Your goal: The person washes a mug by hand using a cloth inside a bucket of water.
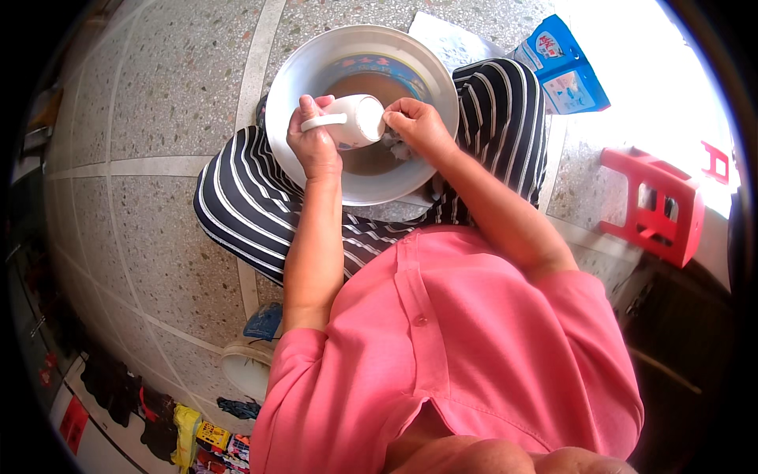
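Observation:
A white mug lies tipped on its side above a large white basin, its round base turned to the right. My left hand is closed on it from the left, near the handle. My right hand is at the mug's base, with thumb and fingers pinched together by its edge. Below those fingers is a crumpled greyish-white thing, perhaps a cloth; whether the fingers hold it is unclear. Brownish water stands in the basin, which has a coloured printed band inside.
The basin sits between my knees in striped trousers. Beyond my right knee stands a blue pouch near a whitish sheet. A red plastic stool is at the right. Behind my left arm is a pale bucket.

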Demonstrator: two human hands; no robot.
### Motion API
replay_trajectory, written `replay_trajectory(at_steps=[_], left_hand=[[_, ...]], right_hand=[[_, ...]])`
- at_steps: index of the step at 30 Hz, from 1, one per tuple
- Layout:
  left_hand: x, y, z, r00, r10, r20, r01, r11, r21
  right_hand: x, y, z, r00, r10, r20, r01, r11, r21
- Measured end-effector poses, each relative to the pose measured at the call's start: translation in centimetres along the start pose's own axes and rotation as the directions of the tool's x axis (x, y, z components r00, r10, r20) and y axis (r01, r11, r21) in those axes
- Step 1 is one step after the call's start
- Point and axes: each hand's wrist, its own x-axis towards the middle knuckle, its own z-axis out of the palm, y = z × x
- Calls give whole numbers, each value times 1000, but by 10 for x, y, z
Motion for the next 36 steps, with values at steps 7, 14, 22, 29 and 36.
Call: replay_trajectory(at_steps=[7, 14, 22, 29, 36], left_hand=[[-1, -2, 0, 995, 93, 26, -95, 993, 72], [1, 2, 1, 999, 39, -33, -42, 995, -89], [-1, 1, 2, 999, -11, -48, 10, 1000, -18], [0, -4, -2, 993, 113, 38, -118, 977, 178], [0, 0, 2, 995, 94, -41, -92, 994, 59]], right_hand=[[-1, -1, 1, 982, -170, -82, 148, 964, -220], [-4, -2, 4, 973, -217, -79, 205, 968, -143], [-4, -5, -2, 999, 35, -15, -32, 988, 150], [-4, -3, 3, 991, -122, -58, 106, 969, -224], [-5, -3, 3, 996, -64, -63, 63, 998, -10]])
